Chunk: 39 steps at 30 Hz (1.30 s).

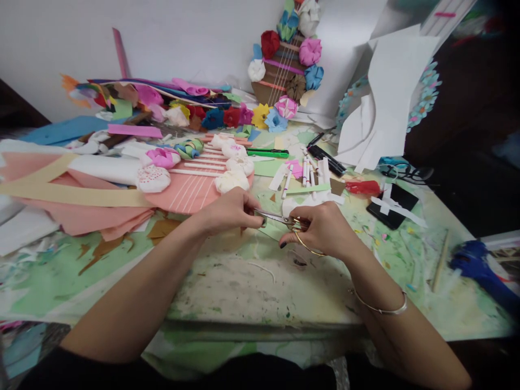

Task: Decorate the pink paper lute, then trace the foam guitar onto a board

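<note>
My left hand [229,211] pinches, with the fingertips pressed together, the edge of a small green paper piece [271,231]. It is held just above the table [252,281], directly in front of me. My right hand [320,230] has its fingers curled through the gold loops of the scissors [280,219], and the blades meet the paper. I judge the paper to be very light, thin and floppy, so it is best held close beside the blades.

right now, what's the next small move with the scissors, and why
Probably a short snip: the right hand holds the scissors with the blade tips right at the fingertips of the left hand, which seems to pinch something small. Keep those fingers clear.
</note>
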{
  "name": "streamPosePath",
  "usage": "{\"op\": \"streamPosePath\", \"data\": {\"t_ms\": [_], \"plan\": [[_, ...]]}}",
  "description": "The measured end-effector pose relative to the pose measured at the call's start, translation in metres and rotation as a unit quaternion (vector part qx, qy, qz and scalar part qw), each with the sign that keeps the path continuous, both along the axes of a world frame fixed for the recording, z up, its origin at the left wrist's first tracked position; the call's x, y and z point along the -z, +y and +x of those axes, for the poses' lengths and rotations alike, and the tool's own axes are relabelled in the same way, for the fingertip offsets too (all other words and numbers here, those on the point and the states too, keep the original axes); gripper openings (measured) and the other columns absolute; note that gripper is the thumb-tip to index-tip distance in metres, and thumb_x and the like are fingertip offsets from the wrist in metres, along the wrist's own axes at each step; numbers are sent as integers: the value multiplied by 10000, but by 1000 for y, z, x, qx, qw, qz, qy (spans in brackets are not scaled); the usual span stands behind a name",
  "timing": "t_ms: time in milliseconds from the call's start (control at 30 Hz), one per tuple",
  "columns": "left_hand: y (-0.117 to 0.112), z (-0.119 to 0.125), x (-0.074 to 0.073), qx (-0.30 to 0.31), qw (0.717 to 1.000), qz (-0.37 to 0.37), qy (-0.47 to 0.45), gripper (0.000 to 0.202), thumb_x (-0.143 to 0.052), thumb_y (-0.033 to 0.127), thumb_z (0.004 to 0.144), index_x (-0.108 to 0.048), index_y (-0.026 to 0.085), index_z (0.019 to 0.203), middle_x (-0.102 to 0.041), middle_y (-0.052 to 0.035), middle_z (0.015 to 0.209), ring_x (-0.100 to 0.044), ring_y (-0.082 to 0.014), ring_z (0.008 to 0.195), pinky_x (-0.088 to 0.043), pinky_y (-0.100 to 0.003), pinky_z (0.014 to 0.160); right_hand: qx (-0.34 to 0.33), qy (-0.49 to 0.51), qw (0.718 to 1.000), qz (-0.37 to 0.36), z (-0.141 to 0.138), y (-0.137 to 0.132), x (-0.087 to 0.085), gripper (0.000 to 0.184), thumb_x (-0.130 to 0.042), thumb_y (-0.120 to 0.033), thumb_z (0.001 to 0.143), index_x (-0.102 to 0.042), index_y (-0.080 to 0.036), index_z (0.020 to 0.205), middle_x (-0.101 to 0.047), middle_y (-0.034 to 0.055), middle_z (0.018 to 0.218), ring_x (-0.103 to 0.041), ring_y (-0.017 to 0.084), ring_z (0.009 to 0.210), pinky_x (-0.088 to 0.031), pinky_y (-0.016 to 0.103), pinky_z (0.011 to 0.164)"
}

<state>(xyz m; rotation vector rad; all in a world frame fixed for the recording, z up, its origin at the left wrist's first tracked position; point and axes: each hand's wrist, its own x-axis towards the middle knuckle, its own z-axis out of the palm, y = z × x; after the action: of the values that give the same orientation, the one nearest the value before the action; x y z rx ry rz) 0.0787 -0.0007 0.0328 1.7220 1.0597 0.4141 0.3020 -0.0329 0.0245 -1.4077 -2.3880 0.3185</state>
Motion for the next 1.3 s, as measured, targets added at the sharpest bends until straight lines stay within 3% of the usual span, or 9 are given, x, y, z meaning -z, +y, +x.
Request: {"op": "streamPosePath", "data": {"t_ms": [267,800,967,1133,1300], "plan": [[-1,0,0,8,1000,-4,10,85,-575,152,624,-602,129,547,-472,32,436,-399,-68,440,-271,-198,429,-8,-5,1000,7,0,1,0,567,-573,-716,708,-654,-158,658,-405,-35,442,-274,72,462,-187,245,505],[-1,1,-2,21,999,3,32,149,-570,157,622,-527,144,480,-433,37,422,-377,-64,432,-240,-197,411,-12,-23,1000,7,0,1,-2,570,-572,-701,718,-562,-157,551,-335,-43,442,-195,73,490,-167,244,494],[0,0,2,8,1000,-6,14,84,-583,163,627,-623,132,559,-471,31,431,-394,-69,426,-262,-196,409,-11,17,1000,9,4,2,-2,595,-560,-727,713,-543,-154,551,-323,-52,443,-206,72,495,-191,239,492],[1,0,3,9,1000,3,22,91,-584,159,637,-636,128,569,-493,24,428,-427,-73,426,-276,-195,412,40,121,991,30,7,2,-6,602,-588,-724,687,-539,-140,549,-331,-51,476,-230,73,528,-208,231,489],[2,4,5,-30,999,-14,-7,114,-593,187,676,-638,122,593,-509,18,472,-453,-78,457,-332,-200,450,112,143,982,50,5,9,-3,573,-622,-703,675,-594,-138,582,-362,-44,468,-262,70,508,-213,237,494]]}}
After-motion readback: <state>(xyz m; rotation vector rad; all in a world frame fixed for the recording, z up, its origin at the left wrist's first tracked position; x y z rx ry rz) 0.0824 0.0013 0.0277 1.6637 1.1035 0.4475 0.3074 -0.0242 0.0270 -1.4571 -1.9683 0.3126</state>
